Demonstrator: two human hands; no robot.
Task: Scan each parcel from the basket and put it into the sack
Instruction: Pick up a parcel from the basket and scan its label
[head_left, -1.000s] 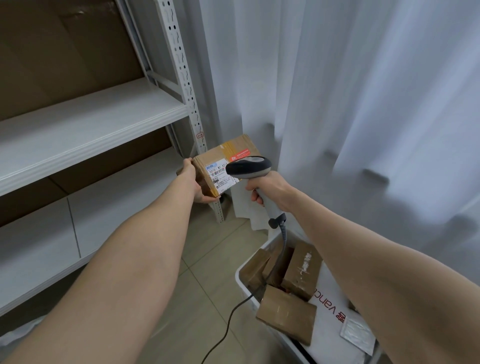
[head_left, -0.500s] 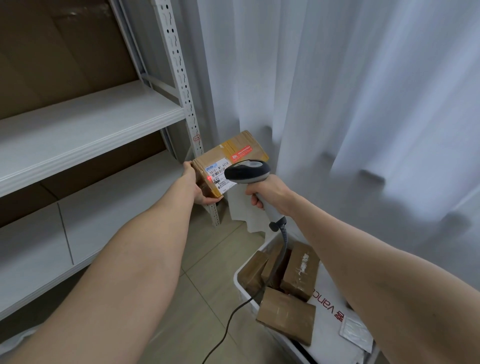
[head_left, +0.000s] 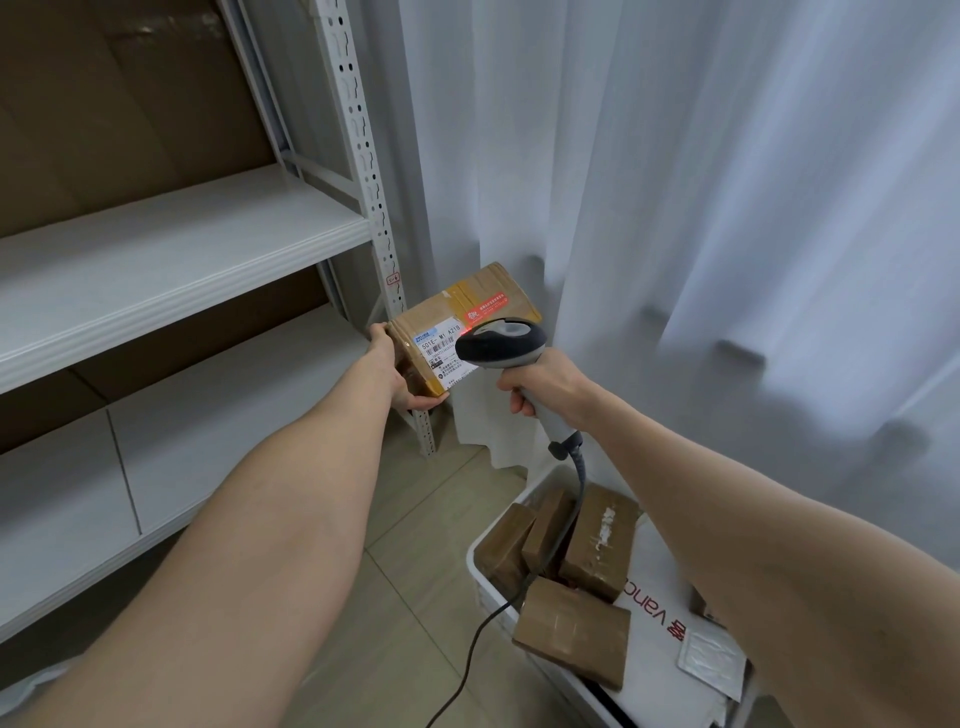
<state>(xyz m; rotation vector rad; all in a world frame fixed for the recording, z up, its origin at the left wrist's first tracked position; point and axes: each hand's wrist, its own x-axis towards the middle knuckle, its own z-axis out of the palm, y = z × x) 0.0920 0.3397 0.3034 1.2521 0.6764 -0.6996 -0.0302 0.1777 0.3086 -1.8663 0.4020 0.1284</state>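
My left hand (head_left: 396, 371) grips a brown cardboard parcel (head_left: 457, 317) by its left end and holds it up in front of me, white label facing me. My right hand (head_left: 545, 384) grips the handle of a grey and black barcode scanner (head_left: 501, 345), whose head sits right in front of the label. A red glow shows on the parcel just above the scanner head. Below right stands the white basket (head_left: 480, 577) with several brown parcels (head_left: 571, 626) and a white mailer bag (head_left: 657, 613). No sack is in view.
A white metal shelf rack (head_left: 171, 260) fills the left side, its upright post (head_left: 371, 208) just behind the held parcel. White curtains (head_left: 701, 208) hang at the right. The scanner's grey cable (head_left: 519, 597) trails down across the basket to the tiled floor (head_left: 405, 597).
The red scan light has moved from the parcel's left edge to the top of the label. Both hands and the parcel have stayed almost in place.
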